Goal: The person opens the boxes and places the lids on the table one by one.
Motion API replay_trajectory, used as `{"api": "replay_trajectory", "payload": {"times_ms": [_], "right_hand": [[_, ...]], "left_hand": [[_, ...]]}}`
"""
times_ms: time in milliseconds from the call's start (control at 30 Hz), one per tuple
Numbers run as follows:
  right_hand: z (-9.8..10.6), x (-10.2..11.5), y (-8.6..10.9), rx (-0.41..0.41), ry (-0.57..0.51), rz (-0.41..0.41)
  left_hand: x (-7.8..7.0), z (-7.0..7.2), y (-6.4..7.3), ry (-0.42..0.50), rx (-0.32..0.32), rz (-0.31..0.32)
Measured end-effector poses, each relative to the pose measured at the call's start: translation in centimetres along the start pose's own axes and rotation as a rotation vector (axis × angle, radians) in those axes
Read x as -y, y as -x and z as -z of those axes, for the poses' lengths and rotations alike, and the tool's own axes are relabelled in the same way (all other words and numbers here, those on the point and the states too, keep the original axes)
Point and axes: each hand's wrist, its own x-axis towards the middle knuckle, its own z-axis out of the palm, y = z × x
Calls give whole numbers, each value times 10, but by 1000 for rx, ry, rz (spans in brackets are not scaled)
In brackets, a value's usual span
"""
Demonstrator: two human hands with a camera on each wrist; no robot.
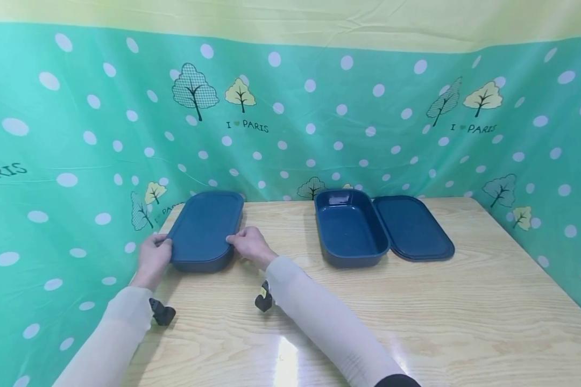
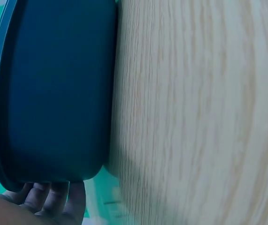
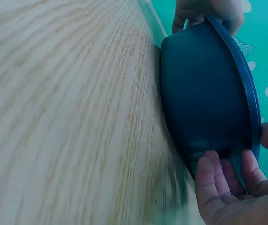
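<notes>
A dark blue rectangular food container (image 1: 205,228) with its lid on stands at the left of the table. My left hand (image 1: 152,258) grips its left side near the front corner; in the left wrist view the fingers (image 2: 54,199) lie against the wall below the rim. On the opposite side my right hand (image 1: 253,244) holds the edge, thumb at the lid's rim and fingertips (image 3: 209,161) on the side wall, as the right wrist view shows. The container's base sits on or close over the wood.
To the right stands an uncovered blue container (image 1: 351,226), its inside visible. A matching flat lid (image 1: 413,228) lies beside it on the wood-grain table (image 1: 440,322). A green dotted curtain (image 1: 310,134) hangs behind and along both sides.
</notes>
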Motion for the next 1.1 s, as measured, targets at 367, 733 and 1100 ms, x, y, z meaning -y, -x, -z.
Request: {"api": "replay_trajectory", "payload": {"times_ms": [367,733,1100], "right_hand": [[12,-2,4,-10,-16,3],[18,-7,2,-6,-37,27],[22,-10,2,-26,-47,18]], "left_hand": [[-2,-8,1,1,8,-24],[-3,-14,7,3,7,-24],[-2,-20,6,31,14,-14]]}}
